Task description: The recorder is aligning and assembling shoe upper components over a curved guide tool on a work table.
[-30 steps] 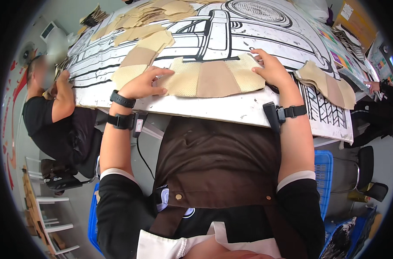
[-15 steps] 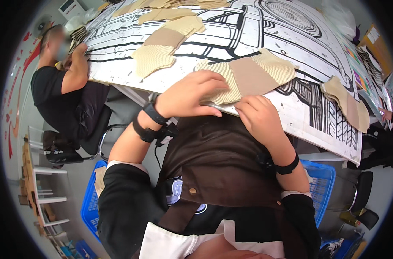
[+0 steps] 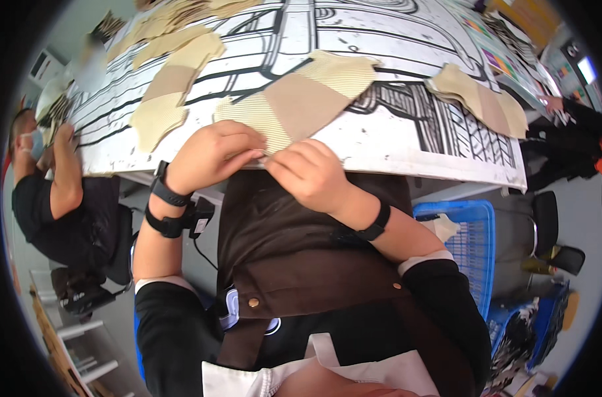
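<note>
In front of me on the table lies a cream, finely ribbed fabric piece (image 3: 307, 99) with a plain tan band across its middle. At its near left corner my left hand (image 3: 215, 155) and my right hand (image 3: 309, 173) meet, fingertips pinched together. Whatever is between the fingertips is too small or hidden to tell. The hands partly cover the fabric's near edge. To the left a similar stack of cream-and-tan pieces (image 3: 172, 86) lies flat, and another stack (image 3: 479, 102) rests on the right.
The white table (image 3: 380, 162) has bold black line drawings. More cream pieces (image 3: 175, 23) are heaped at the far left. A blue basket (image 3: 476, 258) stands below the table on my right. A masked person (image 3: 40, 192) sits at the left; another person's arm (image 3: 578, 116) reaches in from the right.
My hands have come together at the fabric's near left corner, fingertips now touching; before, they were apart, the left one spread over the fabric. The whole view has shifted.
</note>
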